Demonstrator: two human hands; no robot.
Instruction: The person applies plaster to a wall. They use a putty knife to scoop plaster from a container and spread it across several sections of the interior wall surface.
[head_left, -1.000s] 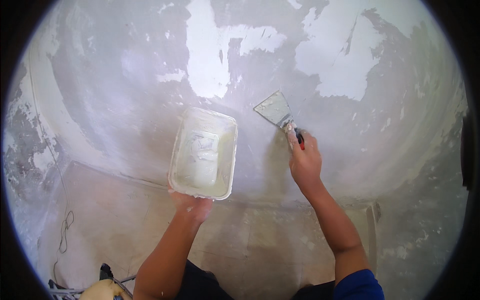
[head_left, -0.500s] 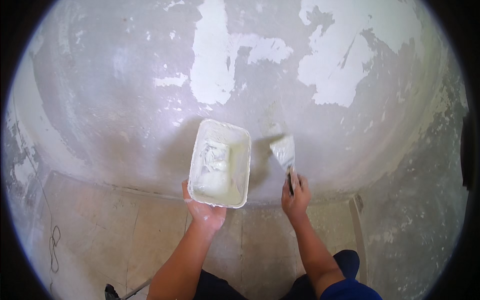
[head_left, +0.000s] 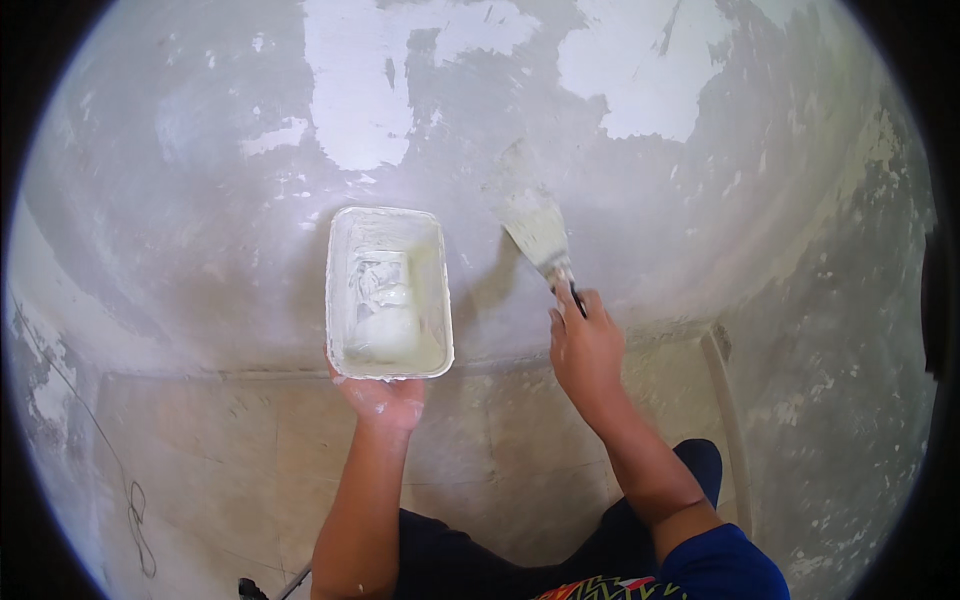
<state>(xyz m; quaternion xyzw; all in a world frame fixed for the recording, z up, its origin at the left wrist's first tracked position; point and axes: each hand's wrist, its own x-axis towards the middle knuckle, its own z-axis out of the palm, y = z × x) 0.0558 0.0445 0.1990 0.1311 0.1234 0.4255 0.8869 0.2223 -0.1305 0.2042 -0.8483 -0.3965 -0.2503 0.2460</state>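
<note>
- My left hand (head_left: 382,400) grips the near end of the tray (head_left: 388,292), fingers clamped under its rim; its long axis runs away from me.
- My right hand (head_left: 585,345) is closed on the knife (head_left: 540,240), blade flat against the wall (head_left: 200,200), up-left of my fingers.
- The tray lies left of the blade, near it; the right hand is the nearer.

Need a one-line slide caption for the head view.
Left hand holds a putty tray; right hand presses a putty knife against the patched wall.
</note>
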